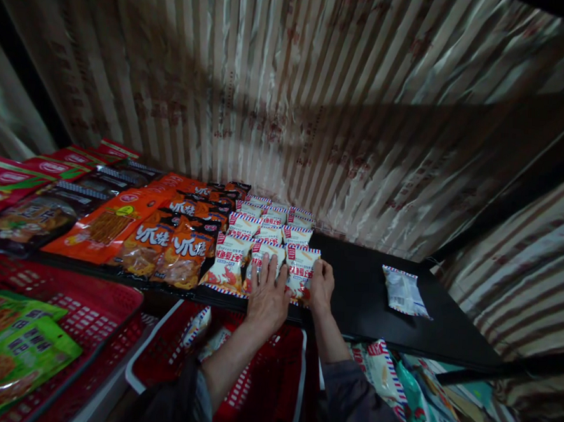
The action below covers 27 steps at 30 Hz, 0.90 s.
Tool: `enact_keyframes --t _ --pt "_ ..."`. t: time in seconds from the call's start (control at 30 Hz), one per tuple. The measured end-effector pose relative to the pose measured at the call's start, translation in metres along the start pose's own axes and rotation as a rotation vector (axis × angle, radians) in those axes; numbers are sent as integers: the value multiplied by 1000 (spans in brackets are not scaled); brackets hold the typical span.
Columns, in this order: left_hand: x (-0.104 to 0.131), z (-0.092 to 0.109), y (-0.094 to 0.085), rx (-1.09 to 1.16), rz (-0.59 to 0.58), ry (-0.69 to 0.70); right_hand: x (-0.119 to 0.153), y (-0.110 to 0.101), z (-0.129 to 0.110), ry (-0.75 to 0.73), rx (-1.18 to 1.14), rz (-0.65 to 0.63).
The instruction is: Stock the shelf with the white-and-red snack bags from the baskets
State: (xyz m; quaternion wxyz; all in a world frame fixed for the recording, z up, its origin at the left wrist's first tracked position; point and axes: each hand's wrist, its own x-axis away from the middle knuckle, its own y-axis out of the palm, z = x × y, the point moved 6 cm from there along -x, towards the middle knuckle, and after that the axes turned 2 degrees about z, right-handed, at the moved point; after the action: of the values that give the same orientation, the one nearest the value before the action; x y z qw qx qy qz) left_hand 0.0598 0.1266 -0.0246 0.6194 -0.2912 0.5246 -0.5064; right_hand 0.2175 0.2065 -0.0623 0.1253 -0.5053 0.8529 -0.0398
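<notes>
On a black shelf (367, 292), small white snack packets with red lettering and striped edges stand in rows. My left hand (268, 297) lies with fingers spread on the lower part of the front middle packet (263, 256). At the right side of the front right packet (300, 266) is my right hand (322, 287), its fingers bent and close together against the packet's edge. To the right, a single packet (404, 292) lies apart, back side up.
Orange snack bags (184, 249), dark bags (33, 212) and red bags (6, 184) line the shelf's left. Below are a red basket (272, 376), another holding green bags (19, 354), and more packets (384, 370) at lower right. Striped sheeting (289, 97) hangs behind.
</notes>
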Motion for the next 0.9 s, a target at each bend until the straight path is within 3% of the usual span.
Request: enact_keyframes --t 0.1,0.17,0.23,0.3,0.4,0.53,0.73,0.9 --pt "0 -5 2 -2 18 1 13 -12 -17 -87 83 93" --pt "0 -9 2 2 43 -8 31 -16 -42 -324 171 148" --pt "1 -13 2 6 76 -18 57 -11 -66 -597 231 115" --pt "3 -17 2 15 110 -26 80 0 -76 -685 206 -18" --pt "7 -24 3 65 126 -32 104 18 -77 -641 206 -158" --pt "13 -36 9 188 77 -6 115 37 -71 -526 235 -228" --pt "16 -45 18 302 87 21 111 53 -67 -388 259 -275" --pt "14 -45 21 356 125 11 107 56 -68 -362 213 -251"
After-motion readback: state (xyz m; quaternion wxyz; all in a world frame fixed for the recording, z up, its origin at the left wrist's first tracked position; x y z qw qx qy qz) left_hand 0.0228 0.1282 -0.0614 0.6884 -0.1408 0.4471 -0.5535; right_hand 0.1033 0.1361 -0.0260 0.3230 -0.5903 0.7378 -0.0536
